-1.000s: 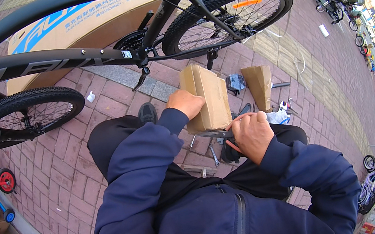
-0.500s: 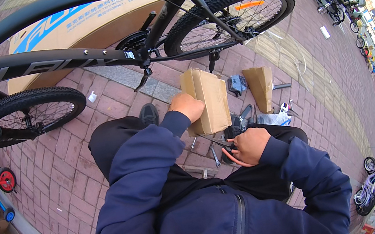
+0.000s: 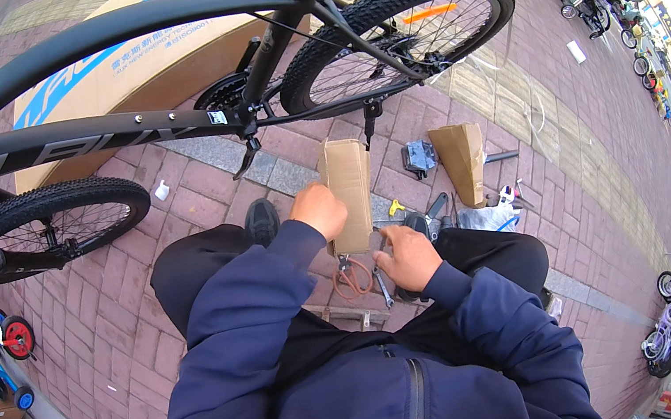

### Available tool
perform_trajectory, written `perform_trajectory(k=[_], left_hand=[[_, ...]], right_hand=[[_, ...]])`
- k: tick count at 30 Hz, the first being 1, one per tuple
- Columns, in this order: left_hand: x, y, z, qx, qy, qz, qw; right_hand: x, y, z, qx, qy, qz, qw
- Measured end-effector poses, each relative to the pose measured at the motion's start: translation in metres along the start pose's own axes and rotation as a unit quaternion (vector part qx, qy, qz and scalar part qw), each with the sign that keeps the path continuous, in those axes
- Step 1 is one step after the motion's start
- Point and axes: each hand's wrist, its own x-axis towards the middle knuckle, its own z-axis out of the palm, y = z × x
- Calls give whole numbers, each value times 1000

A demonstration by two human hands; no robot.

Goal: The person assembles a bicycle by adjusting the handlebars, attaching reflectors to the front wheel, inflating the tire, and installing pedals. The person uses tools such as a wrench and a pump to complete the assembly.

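Observation:
A brown cardboard box (image 3: 349,198) stands between my hands, its narrow side facing up. My left hand (image 3: 320,212) is closed against the box's left edge, fingers curled over it. My right hand (image 3: 409,256) is beside the near right corner, fingers apart and holding nothing; whether its fingertips touch the box I cannot tell. Orange-handled scissors (image 3: 353,278) lie on the paving at the box's near end, their blades mostly hidden. Close to my right hand lies a metal wrench (image 3: 384,289). A small yellow piece (image 3: 395,207) is right of the box.
A black bicycle (image 3: 220,115) stands across the far side, before a large carton (image 3: 147,59). Right of the box are a plastic-wrapped part (image 3: 419,157), an open cardboard piece (image 3: 462,165) and a clear plastic bag (image 3: 490,218). Small children's bikes (image 3: 5,344) are at far left.
My right hand has let go of the scissors, which now lie on the paving, and has moved toward the box. The box has been turned to show a narrower side. The yellow piece has come into view.

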Motion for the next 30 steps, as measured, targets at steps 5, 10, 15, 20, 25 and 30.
perform_trajectory(k=[5,10,15,20,25,30], left_hand=[[-13,17,-15,-62,-111,247,960],[-24,36,-32,-346,-140,164,913],[-29,48,-26,-396,-169,107,896],[-31,53,-9,-172,-125,152,965],[-37,51,-1,-182,-118,140,966],[-24,33,-5,-373,-82,131,915]], right_hand=[[20,-7,-17,149,92,22,984],[30,-2,-29,175,128,47,975],[33,3,-37,42,195,80,977],[43,4,-39,-50,265,69,961],[45,2,-35,-76,227,104,965],[42,7,-47,98,188,88,973]])
